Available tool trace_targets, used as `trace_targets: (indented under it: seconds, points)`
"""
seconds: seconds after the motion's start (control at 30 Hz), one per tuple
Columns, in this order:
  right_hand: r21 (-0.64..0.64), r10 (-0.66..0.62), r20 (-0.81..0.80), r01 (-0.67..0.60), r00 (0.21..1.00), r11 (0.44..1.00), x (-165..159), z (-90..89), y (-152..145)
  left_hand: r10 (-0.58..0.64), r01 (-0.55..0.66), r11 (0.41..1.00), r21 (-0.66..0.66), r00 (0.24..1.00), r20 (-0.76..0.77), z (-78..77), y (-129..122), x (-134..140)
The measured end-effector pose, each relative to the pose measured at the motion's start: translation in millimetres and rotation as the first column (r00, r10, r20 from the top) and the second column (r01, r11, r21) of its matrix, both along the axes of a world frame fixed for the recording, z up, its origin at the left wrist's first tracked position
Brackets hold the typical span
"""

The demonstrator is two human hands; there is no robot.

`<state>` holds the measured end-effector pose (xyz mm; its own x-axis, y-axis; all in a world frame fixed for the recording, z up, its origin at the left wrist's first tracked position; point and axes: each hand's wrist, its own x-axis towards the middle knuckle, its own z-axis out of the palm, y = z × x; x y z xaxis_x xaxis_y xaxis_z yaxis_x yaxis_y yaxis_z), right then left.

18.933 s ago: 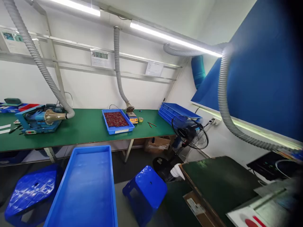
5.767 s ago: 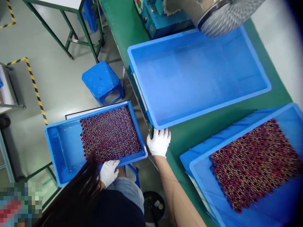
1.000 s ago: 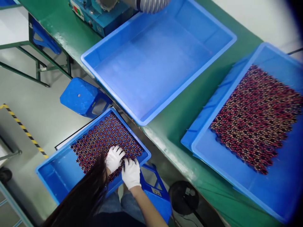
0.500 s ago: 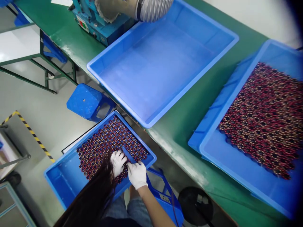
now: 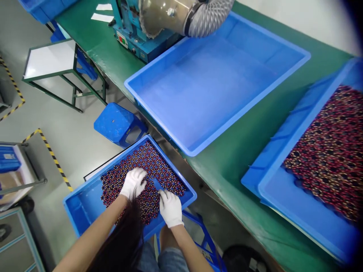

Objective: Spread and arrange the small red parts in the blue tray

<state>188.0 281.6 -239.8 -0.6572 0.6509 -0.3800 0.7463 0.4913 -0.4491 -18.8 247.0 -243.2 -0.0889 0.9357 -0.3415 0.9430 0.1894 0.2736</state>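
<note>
both gloved hands are working inside the small blue tray (image 5: 85,196) that is sitting on the person's lap, below the edge of the green bench (image 5: 227,170). left hand (image 5: 133,182) is lying palm down on the packed bed of small red and dark parts (image 5: 159,170), fingers spread loosely and pressing on them rather than gripping anything. right hand (image 5: 170,207) is resting just beside it, nearer the tray's near wall, fingers lightly curled onto the parts; whether it is pinching any of them cannot be told. a narrow gap of bare blue tray floor is showing between the two hands, splitting the bed of parts there. the parts are filling the right portion of the tray, while its left end is showing bare floor. up on the bench a large blue tray (image 5: 283,75) is lying well apart from the hands, and a second tray of parts (image 5: 272,196) is sitting at the right. a blue machine (image 5: 136,41) with a ribbed hose (image 5: 210,17) is standing at the bench's far end, and a blue stool (image 5: 116,122) is standing on the floor beside the lap tray
</note>
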Motion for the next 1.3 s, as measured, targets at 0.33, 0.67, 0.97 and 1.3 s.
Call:
trace_targets:
  seconds: [0.33,0.67,0.97,1.3]
  points:
    - [-0.086,-0.091,0.042,0.094,0.995,0.992,-89.9,-0.6,-5.8,0.097,-0.097,0.995,0.002,0.995,-0.038,-24.6,35.8,-59.2]
    - [-0.039,-0.351,0.272,0.375,0.896,0.926,-122.0,-7.6,-5.5,0.357,-0.355,0.934,0.046,0.933,-0.053,-42.5,44.9,-39.5]
    - [-0.051,-0.307,0.305,0.337,0.902,0.940,-120.6,-14.0,5.6,0.434,-0.433,0.900,0.047,0.901,-0.027,-39.8,45.8,-35.7]
    - [-0.075,-0.286,0.272,0.317,0.919,0.945,-117.2,-14.5,2.7,0.353,-0.353,0.936,0.013,0.934,-0.049,-30.8,37.8,-41.1]
